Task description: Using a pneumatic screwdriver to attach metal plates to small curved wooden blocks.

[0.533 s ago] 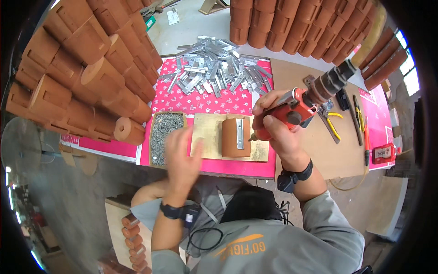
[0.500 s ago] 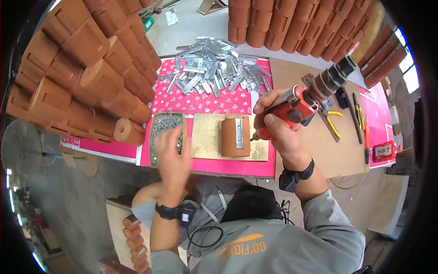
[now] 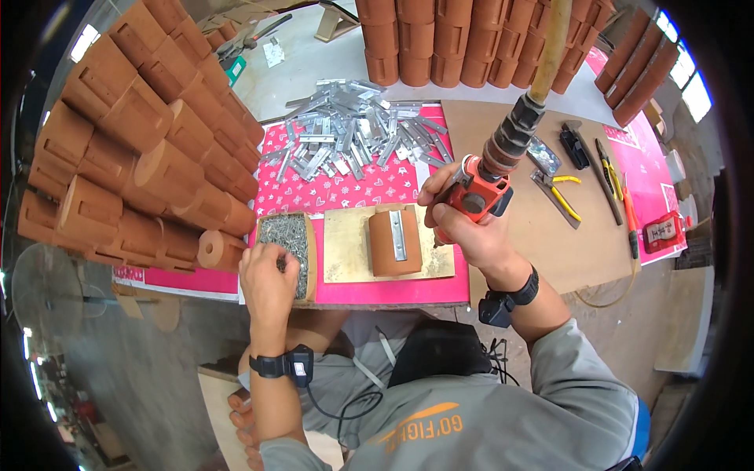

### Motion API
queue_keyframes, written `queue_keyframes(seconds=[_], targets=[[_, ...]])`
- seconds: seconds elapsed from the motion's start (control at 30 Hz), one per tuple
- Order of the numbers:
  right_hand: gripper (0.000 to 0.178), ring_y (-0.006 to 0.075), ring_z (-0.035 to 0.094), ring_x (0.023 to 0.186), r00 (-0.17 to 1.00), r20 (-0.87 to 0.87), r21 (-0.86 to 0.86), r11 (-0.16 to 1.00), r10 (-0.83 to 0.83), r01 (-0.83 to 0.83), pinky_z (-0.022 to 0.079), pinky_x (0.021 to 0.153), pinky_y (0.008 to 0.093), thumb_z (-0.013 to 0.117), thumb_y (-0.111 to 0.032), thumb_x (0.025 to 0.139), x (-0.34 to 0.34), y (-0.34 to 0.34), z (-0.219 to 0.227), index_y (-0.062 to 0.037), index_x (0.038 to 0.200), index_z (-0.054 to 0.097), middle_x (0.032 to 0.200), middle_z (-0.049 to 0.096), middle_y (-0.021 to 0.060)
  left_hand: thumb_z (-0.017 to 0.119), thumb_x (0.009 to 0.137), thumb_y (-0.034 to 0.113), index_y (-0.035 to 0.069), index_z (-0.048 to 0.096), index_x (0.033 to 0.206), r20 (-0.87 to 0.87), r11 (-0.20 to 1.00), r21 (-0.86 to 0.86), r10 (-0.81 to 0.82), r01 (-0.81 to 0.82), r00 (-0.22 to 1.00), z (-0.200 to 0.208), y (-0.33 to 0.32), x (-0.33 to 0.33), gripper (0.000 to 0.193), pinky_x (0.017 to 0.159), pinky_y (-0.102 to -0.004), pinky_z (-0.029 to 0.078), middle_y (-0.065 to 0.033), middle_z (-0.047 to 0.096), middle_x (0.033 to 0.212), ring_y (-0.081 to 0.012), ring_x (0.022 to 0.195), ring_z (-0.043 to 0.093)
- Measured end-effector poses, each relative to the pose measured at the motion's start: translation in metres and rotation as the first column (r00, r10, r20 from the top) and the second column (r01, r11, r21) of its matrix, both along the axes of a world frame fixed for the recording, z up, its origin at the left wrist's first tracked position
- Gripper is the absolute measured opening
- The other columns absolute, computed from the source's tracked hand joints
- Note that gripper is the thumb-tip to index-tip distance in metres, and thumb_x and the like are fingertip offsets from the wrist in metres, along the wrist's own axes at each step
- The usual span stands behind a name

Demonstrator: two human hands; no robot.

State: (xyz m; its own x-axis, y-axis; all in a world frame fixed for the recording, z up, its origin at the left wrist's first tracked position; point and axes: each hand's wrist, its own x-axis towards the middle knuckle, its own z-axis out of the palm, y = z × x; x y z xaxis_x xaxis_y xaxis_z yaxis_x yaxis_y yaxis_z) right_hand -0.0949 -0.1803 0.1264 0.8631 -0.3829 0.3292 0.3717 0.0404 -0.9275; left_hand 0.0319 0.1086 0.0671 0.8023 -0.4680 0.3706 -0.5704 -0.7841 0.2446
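Note:
My left hand (image 3: 269,279) is at the near left part of an open box (image 3: 311,263) of small metal screws (image 3: 284,231). Its fingers are bent together over the screws; whatever they pinch is hidden. In my right hand (image 3: 481,239) is a red air screwdriver (image 3: 475,196), with a dark coupling and a tan hose (image 3: 551,55) rising from it. The tool is just right of an orange-brown rounded block (image 3: 382,253), which lies on a pale wooden board (image 3: 343,247). A slim metal strip (image 3: 398,235) with holes rests along the block's upper side.
Loose metal strips (image 3: 345,129) are heaped behind the board. Stacked orange-brown cylinders (image 3: 157,177) tower at left, with more columns (image 3: 416,39) at the back. Yellow-handled pliers (image 3: 564,196), other hand tools and a red packet (image 3: 664,233) lie at right.
My left hand has come down and left onto the screws, its fingers drawing together. My right hand, still holding the air screwdriver, has shifted slightly; the hose now shows. The whole view has tilted a little.

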Motion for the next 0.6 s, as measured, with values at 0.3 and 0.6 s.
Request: queue_keyframes(seconds=[0.3, 0.6], targets=[[0.022, 0.0133, 0.066, 0.085, 0.999, 0.006, 0.046, 0.998, 0.035, -0.035, 0.055, 0.076, 0.0294, 0.062, 0.007, 0.079, 0.002, 0.003, 0.008, 0.0017, 0.100, 0.063, 0.094, 0.068, 0.0083, 0.055, 0.098, 0.002, 0.002, 0.061, 0.098, -0.559, 0.519, -0.793, -0.411, -0.319, 0.720, 0.000, -0.004, -0.010, 0.006, 0.062, -0.0283, 0.061, -0.0186, 0.073, 0.099, -0.0210, 0.076, 0.074], [0.027, 0.0159, 0.067, 0.074, 0.993, 0.025, 0.047, 0.992, 0.117, -0.118, 0.056, 0.064, 0.0280, 0.058, 0.004, 0.080, 0.005, 0.017, 0.026, -0.0012, 0.106, 0.055, 0.096, 0.066, 0.0133, 0.055, 0.101, 0.005, 0.003, 0.059, 0.104, -0.534, 0.360, -0.841, -0.675, -0.404, 0.509, -0.003, -0.037, -0.038, 0.005, 0.064, -0.0309, 0.063, -0.0230, 0.072, 0.100, -0.0254, 0.078, 0.075]])
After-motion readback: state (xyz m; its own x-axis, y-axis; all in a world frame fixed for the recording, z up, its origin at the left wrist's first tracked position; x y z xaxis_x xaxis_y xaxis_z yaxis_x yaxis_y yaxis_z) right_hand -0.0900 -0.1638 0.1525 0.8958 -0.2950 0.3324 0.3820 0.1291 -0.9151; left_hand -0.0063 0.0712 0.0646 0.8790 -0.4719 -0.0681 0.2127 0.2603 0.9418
